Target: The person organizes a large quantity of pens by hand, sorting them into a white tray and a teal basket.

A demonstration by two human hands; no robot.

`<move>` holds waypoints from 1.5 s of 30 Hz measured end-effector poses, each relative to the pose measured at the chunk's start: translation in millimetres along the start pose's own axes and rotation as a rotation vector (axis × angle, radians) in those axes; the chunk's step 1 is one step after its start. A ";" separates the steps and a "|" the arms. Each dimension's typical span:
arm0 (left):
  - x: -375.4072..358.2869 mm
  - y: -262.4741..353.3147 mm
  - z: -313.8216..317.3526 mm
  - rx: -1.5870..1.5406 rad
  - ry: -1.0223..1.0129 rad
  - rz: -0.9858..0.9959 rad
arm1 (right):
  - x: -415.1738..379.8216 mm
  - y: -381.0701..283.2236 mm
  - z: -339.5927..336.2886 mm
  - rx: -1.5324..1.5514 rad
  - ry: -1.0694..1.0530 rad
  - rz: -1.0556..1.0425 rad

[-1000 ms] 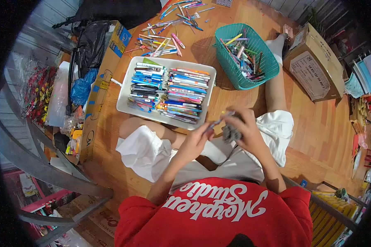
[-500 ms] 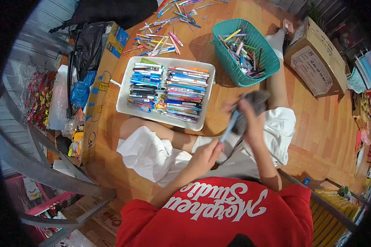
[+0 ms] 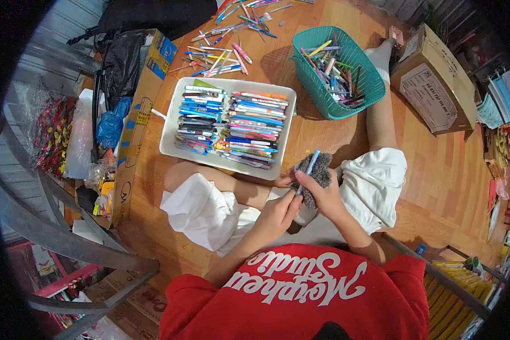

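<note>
A slim light-blue pen point(image 3: 313, 161) slants upward between my two hands, above my lap. My left hand point(image 3: 279, 214) is closed around its lower end. My right hand point(image 3: 324, 195) grips a fuzzy grey cloth point(image 3: 322, 174), which lies behind the pen; the thumb presses the pen against it. Just beyond my hands sits a white tray point(image 3: 171, 133) of pens and markers laid in two columns. A teal basket point(image 3: 323, 102) with a jumble of loose pens stands farther off to the right.
Loose pens point(image 3: 218, 59) lie scattered on the wooden floor behind the tray. A cardboard box point(image 3: 433, 85) stands at the right. At the left is a long carton point(image 3: 135, 153) beside plastic bags. A metal rail point(image 3: 85, 249) curves across the lower left.
The grey cloth and my right hand have come down and left, nearer my left hand. The cloth, blurred by motion before, is now sharp, with the pen lying across it.
</note>
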State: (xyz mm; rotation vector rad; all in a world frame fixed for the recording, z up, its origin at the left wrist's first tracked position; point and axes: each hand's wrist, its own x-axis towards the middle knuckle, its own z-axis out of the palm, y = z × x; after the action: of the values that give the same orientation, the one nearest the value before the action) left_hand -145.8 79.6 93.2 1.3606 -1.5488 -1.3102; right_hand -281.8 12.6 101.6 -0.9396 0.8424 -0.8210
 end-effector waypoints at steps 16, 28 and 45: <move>4.6 -7.4 16.2 0.025 0.153 0.113 | 1.6 -7.2 20.9 0.544 -0.022 -0.043; -14.4 -6.0 19.1 -0.084 -0.141 -0.025 | 26.8 -38.7 -29.3 0.224 0.228 -0.214; 3.6 11.3 -34.0 0.240 0.212 0.145 | 3.6 -15.8 -9.7 -0.148 0.029 -0.029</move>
State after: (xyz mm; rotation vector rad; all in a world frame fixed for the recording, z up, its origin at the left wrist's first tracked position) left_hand -117.9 67.3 112.3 1.4504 -1.6603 -0.8846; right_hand -292.2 0.5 111.8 -1.0741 0.9261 -0.8075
